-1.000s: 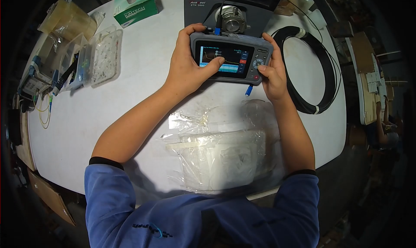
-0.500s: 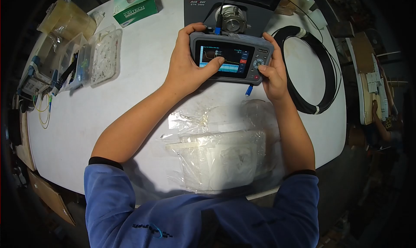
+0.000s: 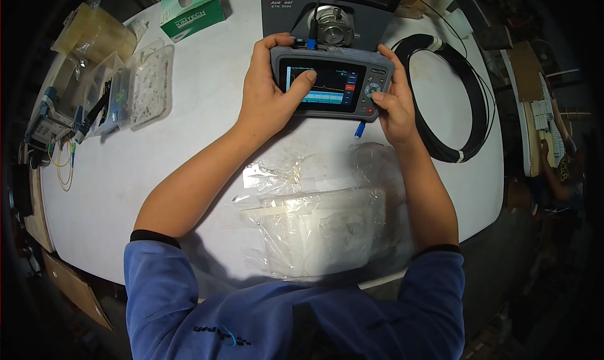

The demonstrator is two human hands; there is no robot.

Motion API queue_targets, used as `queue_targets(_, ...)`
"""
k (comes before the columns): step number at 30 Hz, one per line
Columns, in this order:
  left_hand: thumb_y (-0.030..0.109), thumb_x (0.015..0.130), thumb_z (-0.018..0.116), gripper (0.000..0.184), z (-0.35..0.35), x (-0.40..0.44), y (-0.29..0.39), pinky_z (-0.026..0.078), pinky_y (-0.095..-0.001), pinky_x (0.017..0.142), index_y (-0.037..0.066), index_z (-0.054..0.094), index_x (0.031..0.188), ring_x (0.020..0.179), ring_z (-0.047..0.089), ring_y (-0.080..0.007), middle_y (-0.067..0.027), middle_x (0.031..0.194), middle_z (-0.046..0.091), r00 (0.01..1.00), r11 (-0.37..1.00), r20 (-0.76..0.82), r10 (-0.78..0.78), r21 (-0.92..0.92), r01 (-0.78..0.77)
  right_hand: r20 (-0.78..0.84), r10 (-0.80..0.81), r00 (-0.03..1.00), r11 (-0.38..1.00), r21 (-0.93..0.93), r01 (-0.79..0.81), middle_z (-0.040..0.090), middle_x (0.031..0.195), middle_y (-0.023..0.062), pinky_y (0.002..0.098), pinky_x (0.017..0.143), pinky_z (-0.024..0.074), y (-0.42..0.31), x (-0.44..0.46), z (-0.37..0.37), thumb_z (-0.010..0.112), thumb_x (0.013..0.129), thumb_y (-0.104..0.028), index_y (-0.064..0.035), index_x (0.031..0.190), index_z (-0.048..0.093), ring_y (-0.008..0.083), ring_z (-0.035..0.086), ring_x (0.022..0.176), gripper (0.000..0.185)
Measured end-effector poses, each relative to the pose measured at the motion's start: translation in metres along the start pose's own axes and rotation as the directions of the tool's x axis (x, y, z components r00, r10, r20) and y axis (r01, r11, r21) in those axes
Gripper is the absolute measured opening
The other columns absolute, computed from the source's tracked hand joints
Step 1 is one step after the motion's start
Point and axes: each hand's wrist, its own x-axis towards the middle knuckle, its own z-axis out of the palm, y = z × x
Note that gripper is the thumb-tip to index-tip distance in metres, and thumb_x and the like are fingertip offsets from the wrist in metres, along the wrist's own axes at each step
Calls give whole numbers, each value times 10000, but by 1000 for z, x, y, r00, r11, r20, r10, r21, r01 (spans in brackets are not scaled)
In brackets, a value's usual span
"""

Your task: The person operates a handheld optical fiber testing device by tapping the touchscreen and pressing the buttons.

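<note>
A grey handheld device [image 3: 327, 83] with a lit screen is held up between both hands. My left hand [image 3: 267, 92] grips its left end, with the thumb over the screen and the fingers at the top edge. Round the right end is my right hand [image 3: 396, 102], its thumb on the round keypad. A black cable with a blue connector [image 3: 311, 43] is plugged into the top. From the lower right edge hangs a blue cap [image 3: 360, 129]. The screen shows a yellow trace line.
Behind the device stands a grey machine [image 3: 283, 17]. A black cable coil [image 3: 430, 133] lies at the right, clear plastic bags [image 3: 333, 234] in front. At the left are a tissue box [image 3: 192, 20] and plastic trays [image 3: 151, 86]. Another person's arm [image 3: 553, 177] shows far right.
The device has shifted slightly left in view with both hands. My left thumb has moved up and left over the screen, and the displayed trace looks different.
</note>
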Motion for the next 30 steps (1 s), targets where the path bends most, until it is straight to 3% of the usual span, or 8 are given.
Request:
queue_targets(4, 185, 958, 648, 485, -4, 2, -7, 515, -320, 974, 38, 401, 1348, 1170, 585, -216, -172, 1468, 450, 1000, 1000, 13, 13, -21, -12, 0, -4, 1000, 1000, 3, 4, 537, 1336, 176, 344, 1119, 373, 1, 0, 0, 541, 817, -71, 10, 1568, 244, 227, 532, 1263, 812)
queue_targets(6, 211, 927, 661, 507, -3, 2, -8, 511, -345, 887, 23, 423, 1332, 1036, 631, -225, -173, 1216, 585, 998, 999, -39, 40, -19, -41, 1, -6, 1000, 1000, -1, 6, 539, 1333, 175, 344, 1117, 374, 2, 1, -1, 542, 817, -71, 10, 1568, 245, 227, 533, 1260, 812)
queue_targets(7, 211, 927, 661, 507, -4, 2, -8, 511, -345, 887, 23, 423, 1332, 1036, 631, -225, -173, 1216, 585, 999, 999, -37, 40, -19, -41, 0, -9, 1000, 1000, -4, 9, 540, 1331, 175, 345, 1115, 376, 2, 1, -1, 542, 817, -71, 11, 1567, 245, 227, 535, 1258, 812)
queue_targets(9, 197, 960, 653, 478, -4, 2, -7, 520, -319, 973, 43, 407, 1339, 1179, 582, -216, -166, 1471, 451, 1000, 999, 11, 7, -36, -6, -5, 5, 1000, 1000, 1, -5, 542, 1328, 174, 345, 1116, 375, 1, 0, 0, 541, 817, -72, 11, 1567, 245, 226, 536, 1256, 811)
queue_targets(16, 134, 920, 721, 523, 0, 2, -5, 525, -329, 992, 53, 405, 1329, 1198, 576, -213, -154, 1461, 453, 1000, 999, -17, 19, 42, -18, -9, 5, 1000, 1000, -3, -5, 544, 1318, 174, 346, 1114, 376, -1, 0, 1, 538, 816, -79, 14, 1566, 245, 227, 537, 1249, 811)
queue_targets(22, 104, 925, 695, 502, -5, 2, -4, 522, -332, 996, 56, 406, 1332, 1214, 569, -218, -159, 1445, 469, 998, 995, 30, -51, -87, 53, 3, -12, 1000, 1000, -20, 12, 543, 1319, 177, 345, 1115, 374, 2, 0, -1, 540, 813, -81, 13, 1566, 246, 229, 534, 1252, 814)
queue_targets(24, 112, 904, 675, 502, -6, 3, -7, 531, -300, 848, 54, 424, 1334, 1049, 627, -188, -156, 1327, 548, 1000, 995, 18, -15, -102, 16, -2, -2, 1000, 1000, -7, 2, 542, 1320, 176, 345, 1115, 373, 2, 0, 0, 541, 813, -83, 13, 1566, 248, 229, 534, 1252, 814)
queue_targets(30, 95, 910, 652, 451, -11, 6, -16, 494, -322, 949, 76, 458, 1316, 1118, 602, -189, -131, 1397, 519, 999, 989, 40, -15, -148, 20, 6, -23, 1000, 999, -23, 24, 542, 1324, 170, 344, 1116, 371, 4, 1, -3, 544, 808, -87, 12, 1564, 256, 225, 534, 1248, 815)
